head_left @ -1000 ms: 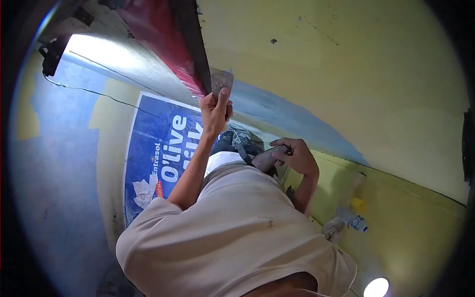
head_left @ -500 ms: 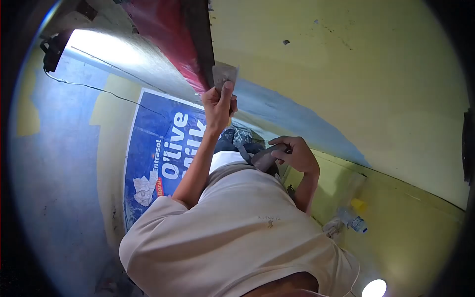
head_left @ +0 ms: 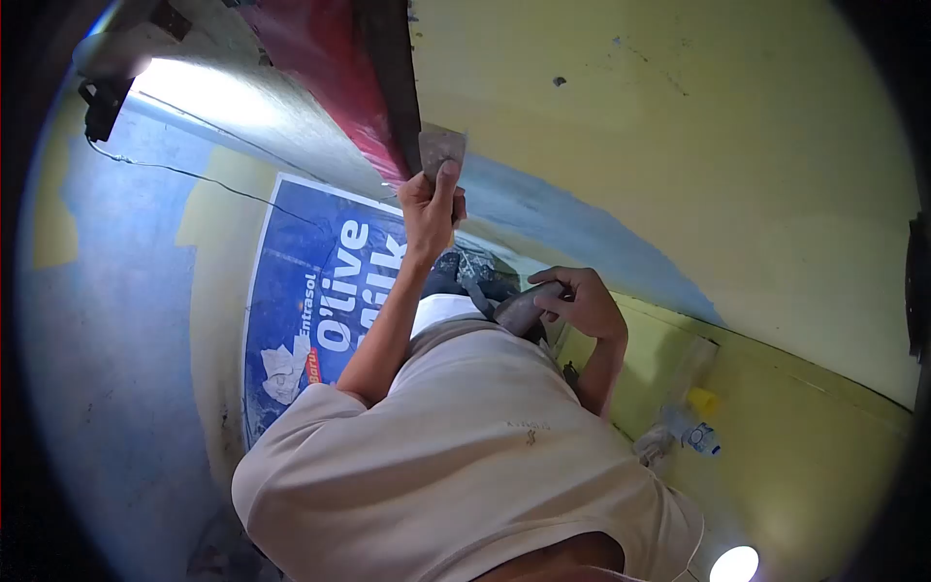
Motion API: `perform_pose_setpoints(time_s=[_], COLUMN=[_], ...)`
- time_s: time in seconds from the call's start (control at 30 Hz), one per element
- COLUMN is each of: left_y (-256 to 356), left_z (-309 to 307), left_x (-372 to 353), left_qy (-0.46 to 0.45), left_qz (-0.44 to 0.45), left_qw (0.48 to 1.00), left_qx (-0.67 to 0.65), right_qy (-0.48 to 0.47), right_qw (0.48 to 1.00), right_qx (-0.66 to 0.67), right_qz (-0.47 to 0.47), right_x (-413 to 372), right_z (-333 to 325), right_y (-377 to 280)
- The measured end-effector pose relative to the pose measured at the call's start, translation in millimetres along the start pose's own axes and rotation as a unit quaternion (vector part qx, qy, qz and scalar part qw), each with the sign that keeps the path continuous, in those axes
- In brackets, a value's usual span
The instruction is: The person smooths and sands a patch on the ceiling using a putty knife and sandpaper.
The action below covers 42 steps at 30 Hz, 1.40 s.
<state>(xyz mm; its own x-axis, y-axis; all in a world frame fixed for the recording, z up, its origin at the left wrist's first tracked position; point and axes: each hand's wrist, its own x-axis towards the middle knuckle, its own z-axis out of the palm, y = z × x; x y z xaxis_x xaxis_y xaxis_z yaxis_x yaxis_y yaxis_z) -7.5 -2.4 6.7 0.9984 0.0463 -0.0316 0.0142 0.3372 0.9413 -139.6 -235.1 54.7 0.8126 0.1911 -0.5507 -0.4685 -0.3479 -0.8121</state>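
Observation:
My left hand (head_left: 430,215) is closed around a putty knife, its thumb laid along the flat grey blade (head_left: 442,151). The blade points up beside the dark edge of a red panel (head_left: 330,82). Lower and to the right, near the waist of the light shirt (head_left: 456,427), my right hand (head_left: 580,303) grips a dark grey flat piece (head_left: 529,308) between thumb and fingers. What exactly this piece is cannot be made out.
A blue poster (head_left: 291,262) is on the left. Yellow-green wall (head_left: 776,194) with a blue-grey band fills the upper right. A plastic bottle (head_left: 700,438) and a yellow object (head_left: 702,401) are at the lower right. A bright lamp (head_left: 734,565) shines below, and a cable (head_left: 184,171) hangs upper left.
The blade in my left hand has tilted slightly. My right hand and the grey piece have shifted very little, and both hands keep their hold.

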Motion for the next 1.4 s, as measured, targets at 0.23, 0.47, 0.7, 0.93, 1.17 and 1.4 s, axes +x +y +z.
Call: perform_pose_setpoints(time_s=[0.23,0.47,0.7,0.93,1.17,1.4], left_y=[-2,4,2,-4,5,5], left_z=[1,8,0,1,6,4], left_x=[-2,-2,-7,-4,4,1], left_qy=[0.002,0.009,-0.020,-0.015,0.009,0.005], left_qz=[-0.004,0.003,-0.027,-0.012,0.011,0.001], left_qw=[1.000,1.000,0.999,1.000,1.000,1.000], left_qx=[-0.009,-0.014,-0.009,-0.002,-0.013,-0.012], right_qy=[0.001,0.000,0.008,0.008,0.020,0.021], right_qw=[1.000,1.000,1.000,1.000,1.000,1.000], right_qx=[-0.024,-0.017,-0.008,-0.004,-0.014,-0.007], right_qz=[-0.012,0.008,0.014,0.007,-0.003,-0.005], right_x=[0,-3,-4,-2,-3,-3], right_z=[1,1,0,1,1,-1], right_y=[-5,-10,-13,-8,-5,-10])
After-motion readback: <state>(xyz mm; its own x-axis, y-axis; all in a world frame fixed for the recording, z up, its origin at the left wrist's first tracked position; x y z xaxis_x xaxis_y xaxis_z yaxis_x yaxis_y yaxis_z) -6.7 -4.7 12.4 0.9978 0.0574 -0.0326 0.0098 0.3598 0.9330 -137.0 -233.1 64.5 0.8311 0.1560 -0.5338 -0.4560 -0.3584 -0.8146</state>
